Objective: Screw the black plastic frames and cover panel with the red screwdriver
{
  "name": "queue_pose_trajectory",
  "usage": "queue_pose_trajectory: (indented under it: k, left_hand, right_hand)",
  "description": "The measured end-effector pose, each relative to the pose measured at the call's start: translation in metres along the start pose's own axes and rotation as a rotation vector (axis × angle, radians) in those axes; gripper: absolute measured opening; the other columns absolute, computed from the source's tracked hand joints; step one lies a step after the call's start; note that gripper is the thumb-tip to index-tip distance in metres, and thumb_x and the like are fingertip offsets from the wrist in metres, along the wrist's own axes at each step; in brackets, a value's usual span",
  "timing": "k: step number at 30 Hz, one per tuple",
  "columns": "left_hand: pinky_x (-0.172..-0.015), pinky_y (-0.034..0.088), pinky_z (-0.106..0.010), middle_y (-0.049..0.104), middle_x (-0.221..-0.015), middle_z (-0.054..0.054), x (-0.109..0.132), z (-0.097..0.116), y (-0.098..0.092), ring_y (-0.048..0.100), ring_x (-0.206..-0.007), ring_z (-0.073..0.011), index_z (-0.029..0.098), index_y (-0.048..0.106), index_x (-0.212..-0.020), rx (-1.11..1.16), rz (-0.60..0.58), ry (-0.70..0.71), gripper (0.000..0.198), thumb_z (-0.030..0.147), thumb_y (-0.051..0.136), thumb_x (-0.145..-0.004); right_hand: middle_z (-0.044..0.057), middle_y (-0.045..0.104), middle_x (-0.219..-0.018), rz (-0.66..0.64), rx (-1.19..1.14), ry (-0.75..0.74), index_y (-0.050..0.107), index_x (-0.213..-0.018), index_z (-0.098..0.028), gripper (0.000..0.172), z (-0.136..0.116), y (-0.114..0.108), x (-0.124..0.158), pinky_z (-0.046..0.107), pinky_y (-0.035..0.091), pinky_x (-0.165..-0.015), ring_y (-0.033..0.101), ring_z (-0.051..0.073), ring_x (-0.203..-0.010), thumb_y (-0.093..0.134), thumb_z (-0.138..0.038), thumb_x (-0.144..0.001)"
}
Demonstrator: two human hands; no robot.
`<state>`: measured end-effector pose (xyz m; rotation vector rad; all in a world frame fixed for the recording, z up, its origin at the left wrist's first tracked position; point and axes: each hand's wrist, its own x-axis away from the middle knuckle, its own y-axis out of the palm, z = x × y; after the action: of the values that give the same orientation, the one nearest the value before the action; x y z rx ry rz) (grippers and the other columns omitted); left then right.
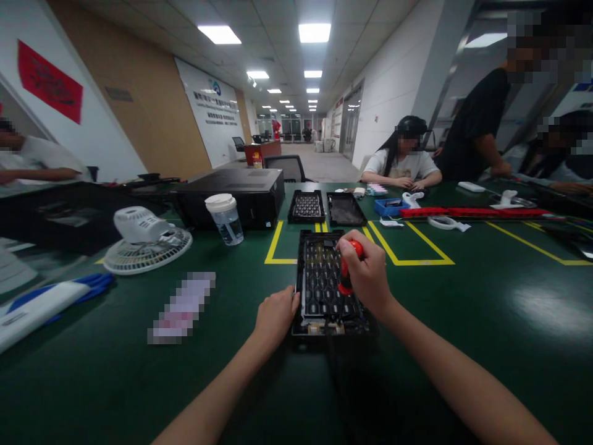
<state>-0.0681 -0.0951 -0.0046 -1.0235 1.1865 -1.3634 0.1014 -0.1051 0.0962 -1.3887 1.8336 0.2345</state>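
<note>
A black rectangular device case (319,281) lies on the table in front of me, its inside filled with rows of rounded cells. Near its front end is a strip of lighter parts, and a dark cable runs toward me. My right hand (370,272) is closed around a red and black screwdriver (345,285), held upright over the right half of the case. The screwdriver's tip is too dark to make out. My left hand (275,314) grips the left side of the case near its front corner, thumb at the rim; some fingers are hidden.
Behind the case sit a second cell-filled tray (306,206) and a black shell (346,209). To the left are a lidded cup (225,219), a white fan (148,241) and a large black box (231,191). A blue bin (388,207) stands right; people sit and stand beyond.
</note>
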Motion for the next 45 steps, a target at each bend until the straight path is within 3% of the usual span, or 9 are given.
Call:
queue_pose_trajectory:
  k: [3,7,10,14,21,25,29,36,45]
  left_hand:
    - [-0.068,0.046,-0.028,0.067,-0.087,-0.006,0.0,0.0,0.0,0.064,-0.079,-0.0191,0.023,0.055,-0.104,-0.007,-0.002,0.0,0.035,0.039,0.027,-0.09]
    - [-0.068,0.045,-0.027,0.067,-0.085,-0.006,-0.001,-0.001,0.001,0.064,-0.078,-0.019,0.023,0.056,-0.101,-0.001,0.003,0.005,0.035,0.039,0.027,-0.09]
    - [-0.067,0.045,-0.027,0.067,-0.084,-0.006,-0.001,-0.002,0.0,0.064,-0.078,-0.0193,0.023,0.056,-0.102,-0.004,0.001,-0.001,0.035,0.04,0.028,-0.09]
    - [-0.066,0.045,-0.028,0.067,-0.084,-0.006,-0.001,-0.001,0.0,0.064,-0.077,-0.0195,0.023,0.055,-0.102,-0.005,0.012,0.013,0.035,0.039,0.027,-0.09]
    - [-0.068,0.045,-0.027,0.067,-0.085,-0.006,-0.001,0.0,-0.001,0.064,-0.078,-0.0186,0.022,0.055,-0.103,-0.015,0.01,0.015,0.034,0.038,0.028,-0.09]
    - [-0.069,0.045,-0.028,0.067,-0.085,-0.005,-0.001,0.0,-0.001,0.064,-0.078,-0.0186,0.022,0.055,-0.103,-0.018,0.007,0.011,0.035,0.038,0.027,-0.09]
    - [-0.069,0.045,-0.028,0.067,-0.087,-0.006,-0.001,0.0,0.0,0.064,-0.079,-0.0185,0.023,0.055,-0.106,-0.012,0.005,0.006,0.035,0.039,0.028,-0.09]
    - [-0.066,0.046,-0.029,0.067,-0.084,-0.006,0.0,-0.001,0.0,0.064,-0.078,-0.02,0.023,0.055,-0.105,-0.017,0.019,0.019,0.036,0.039,0.025,-0.091]
    - [-0.067,0.046,-0.028,0.067,-0.086,-0.006,-0.001,-0.001,0.001,0.064,-0.079,-0.0199,0.023,0.054,-0.106,-0.011,0.017,0.013,0.035,0.039,0.027,-0.09]
  right_hand:
    - [-0.001,0.052,-0.063,-0.108,-0.3,0.105,0.056,-0.071,-0.015,0.02,0.001,0.001,-0.003,0.022,0.037,-0.051,0.047,0.01,-0.053,0.045,-0.027,-0.082]
    - [0.002,0.061,-0.073,-0.36,-0.791,0.299,0.058,-0.077,-0.014,0.015,0.008,0.0,-0.01,0.025,0.046,-0.049,0.057,0.012,-0.054,0.048,-0.026,-0.078]
    - [0.006,0.064,-0.084,-0.564,-0.982,0.299,0.058,-0.083,-0.014,0.013,0.016,-0.002,-0.015,0.028,0.05,-0.052,0.062,0.015,-0.059,0.05,-0.024,-0.077]
    - [0.006,0.065,-0.077,-0.722,-1.091,0.241,0.057,-0.088,-0.014,0.014,0.025,-0.006,-0.016,0.028,0.048,-0.048,0.062,0.015,-0.052,0.051,-0.024,-0.078]
    - [-0.005,0.048,-0.054,-0.732,-1.237,0.207,0.056,-0.072,-0.014,0.021,0.03,-0.004,-0.014,0.018,0.035,-0.038,0.045,0.006,-0.038,0.06,-0.035,-0.077]
    - [-0.002,0.048,-0.055,-0.76,-1.287,0.241,0.056,-0.07,-0.014,0.032,0.031,-0.004,-0.017,0.021,0.035,-0.038,0.046,0.008,-0.04,0.044,-0.041,-0.083]
    - [0.001,0.05,-0.058,-0.779,-1.295,0.318,0.057,-0.071,-0.013,0.034,0.032,-0.008,-0.019,0.025,0.037,-0.043,0.049,0.012,-0.043,0.032,-0.033,-0.084]
    - [0.002,0.051,-0.063,-0.849,-1.291,0.312,0.056,-0.082,-0.012,0.028,0.036,-0.011,-0.02,0.027,0.037,-0.048,0.051,0.014,-0.049,0.039,-0.035,-0.082]
    - [0.002,0.054,-0.069,-0.842,-1.253,0.271,0.053,-0.08,-0.014,0.026,0.041,-0.013,-0.023,0.029,0.04,-0.052,0.053,0.014,-0.053,0.045,-0.039,-0.082]
